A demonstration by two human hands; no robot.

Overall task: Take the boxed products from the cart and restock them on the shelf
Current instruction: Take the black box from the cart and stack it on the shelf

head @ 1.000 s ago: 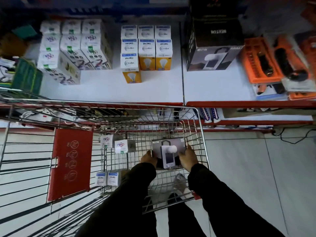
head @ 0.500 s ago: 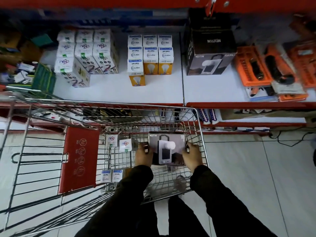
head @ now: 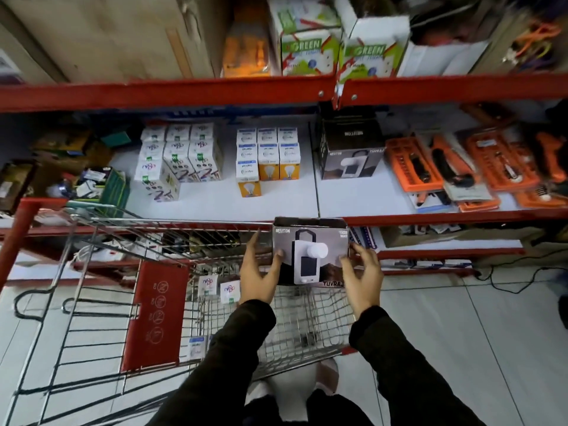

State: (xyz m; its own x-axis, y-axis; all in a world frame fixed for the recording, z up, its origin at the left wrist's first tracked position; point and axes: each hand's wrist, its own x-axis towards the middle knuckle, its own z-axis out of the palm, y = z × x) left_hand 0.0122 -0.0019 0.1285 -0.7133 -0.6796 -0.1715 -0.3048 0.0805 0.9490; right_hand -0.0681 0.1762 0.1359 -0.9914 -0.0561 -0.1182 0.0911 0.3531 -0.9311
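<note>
A grey-and-black Neuton lamp box [head: 310, 252] hangs above the far end of the wire cart [head: 184, 241], level with the red shelf edge. My left hand [head: 258, 272] grips its left side and my right hand [head: 364, 276] its right side. An identical black Neuton box [head: 350, 152] stands on the white shelf [head: 276, 201] just beyond. Small white boxes [head: 218, 289] stay in the cart, more of them low by my left sleeve [head: 196, 345].
On the shelf stand stacks of white bulb boxes [head: 181, 155] and white-and-yellow bulb boxes [head: 267, 155]. Orange tool packs [head: 461, 164] lie to the right. An upper red shelf [head: 276, 87] holds cartons and green-labelled boxes. The cart's red child seat [head: 153, 315] is at left.
Both hands have lifted the lamp box up out of the cart toward the shelf. The view has tilted up, so the upper shelf now shows.
</note>
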